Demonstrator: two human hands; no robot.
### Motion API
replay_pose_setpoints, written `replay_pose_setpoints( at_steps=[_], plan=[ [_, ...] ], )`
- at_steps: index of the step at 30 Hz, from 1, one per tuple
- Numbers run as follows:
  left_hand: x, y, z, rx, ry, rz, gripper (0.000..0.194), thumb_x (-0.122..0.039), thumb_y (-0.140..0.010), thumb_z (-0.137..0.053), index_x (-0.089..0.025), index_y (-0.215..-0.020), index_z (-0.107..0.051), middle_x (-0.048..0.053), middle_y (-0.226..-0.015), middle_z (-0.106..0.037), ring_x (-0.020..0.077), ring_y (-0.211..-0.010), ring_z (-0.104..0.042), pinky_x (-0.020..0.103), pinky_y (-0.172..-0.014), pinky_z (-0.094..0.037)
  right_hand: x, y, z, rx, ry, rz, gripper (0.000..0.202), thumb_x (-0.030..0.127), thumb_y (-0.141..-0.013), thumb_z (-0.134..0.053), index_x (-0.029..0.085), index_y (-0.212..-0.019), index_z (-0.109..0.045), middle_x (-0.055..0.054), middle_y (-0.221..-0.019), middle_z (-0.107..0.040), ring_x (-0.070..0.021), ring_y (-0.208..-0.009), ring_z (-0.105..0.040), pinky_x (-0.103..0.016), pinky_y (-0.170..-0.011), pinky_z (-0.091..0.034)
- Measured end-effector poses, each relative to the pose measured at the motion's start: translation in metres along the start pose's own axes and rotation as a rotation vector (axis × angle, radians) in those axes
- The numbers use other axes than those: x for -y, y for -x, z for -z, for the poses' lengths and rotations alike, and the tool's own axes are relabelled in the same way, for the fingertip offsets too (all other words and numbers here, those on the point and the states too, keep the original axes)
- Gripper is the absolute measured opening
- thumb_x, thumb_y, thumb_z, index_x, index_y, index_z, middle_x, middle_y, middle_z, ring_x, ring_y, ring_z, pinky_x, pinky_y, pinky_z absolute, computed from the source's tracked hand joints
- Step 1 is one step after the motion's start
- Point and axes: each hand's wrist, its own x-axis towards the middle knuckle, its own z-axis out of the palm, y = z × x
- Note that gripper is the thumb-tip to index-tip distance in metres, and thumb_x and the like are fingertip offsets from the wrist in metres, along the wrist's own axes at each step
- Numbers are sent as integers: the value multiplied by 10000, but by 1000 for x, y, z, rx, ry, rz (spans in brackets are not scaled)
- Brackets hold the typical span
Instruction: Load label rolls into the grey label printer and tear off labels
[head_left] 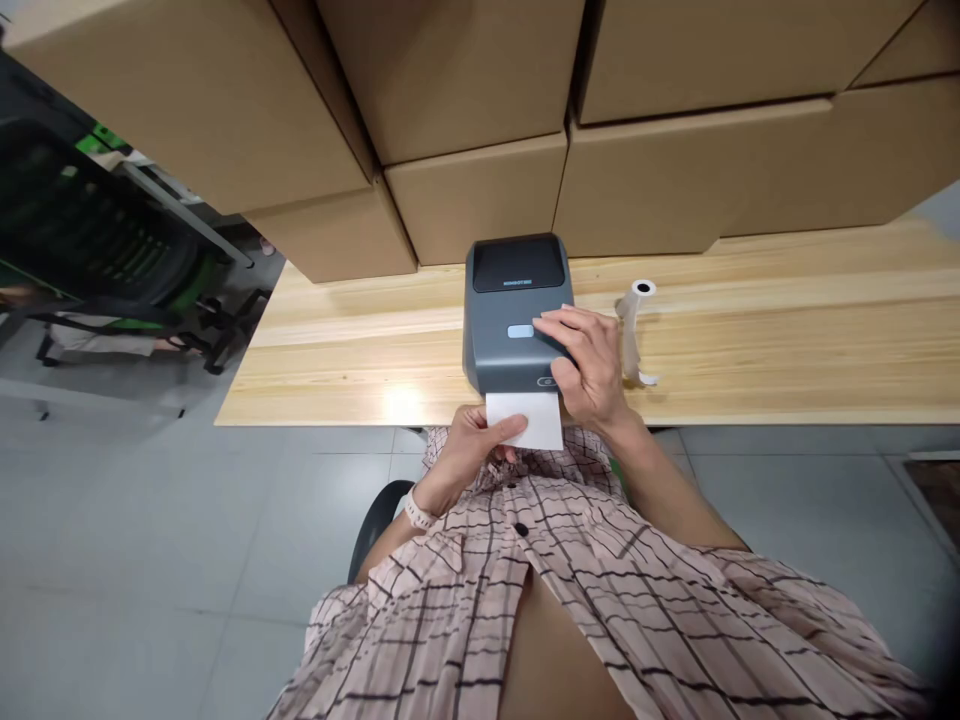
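A dark grey label printer (499, 355) sits on the wooden table near its front edge. White paper (544, 425) sticks out of the printer's front. My left hand (476, 440) pinches that paper, thumb on top and fingers beneath. On the printer's right side rests my right hand (589, 365), fingers somewhat apart and holding nothing, with fingertips by the light blue window on the lid. Just right of this hand, a small white paper roll (643, 289) lies on the table with a strip unrolled toward the front.
Large cardboard boxes (480, 195) are stacked along the back of the wooden table (787, 340), behind the printer. A black office chair (97, 230) stands on the floor at the left. Part of a person's leg shows near it.
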Motion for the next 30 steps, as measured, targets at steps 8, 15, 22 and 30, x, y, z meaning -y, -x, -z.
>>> replay_pose_setpoints(
  at_steps=[8, 15, 22, 30],
  plan=[
    [-5, -2, 43, -322, -75, -361, 485, -595, -937, -737, -189, -671, -753, -1, -578, -654, 102, -492, -534, 236, -504, -447, 6, -36, 17, 264, 125, 111, 319, 525, -1108, -512, 322, -1125, -758, 6, -1481, -728, -331, -1504, -534, -677, -1321, -184],
    [-7, -22, 39, -317, -280, -654, 567, -546, -1062, -602, -340, -1590, -570, 79, -1687, -541, 292, -1538, -544, 456, -1246, -498, -11, 9, 10, 49, -142, -153, 519, 604, -1108, -421, 366, -1548, -561, -40, -1761, -433, -332, -1648, -384, -688, -1306, -355],
    [7, -26, 36, -282, -395, -725, 648, -671, -1082, -440, -381, -1661, -468, 19, -1782, -395, 314, -1722, -171, 544, -1409, -215, -11, 48, 8, 96, -331, -312, 691, 662, -1106, -313, 371, -1732, -326, -27, -1800, -348, -312, -1676, -323, -604, -1368, -328],
    [-57, -70, 45, -295, -362, -1008, 519, -610, -1056, -543, -382, -1505, -668, 3, -1565, -674, 294, -1548, -548, 515, -1395, -297, -20, -23, 36, 162, -245, -144, 872, 821, -1025, -244, 357, -1762, -204, -59, -1821, -304, -372, -1682, -294, -641, -1382, -277]
  ],
)
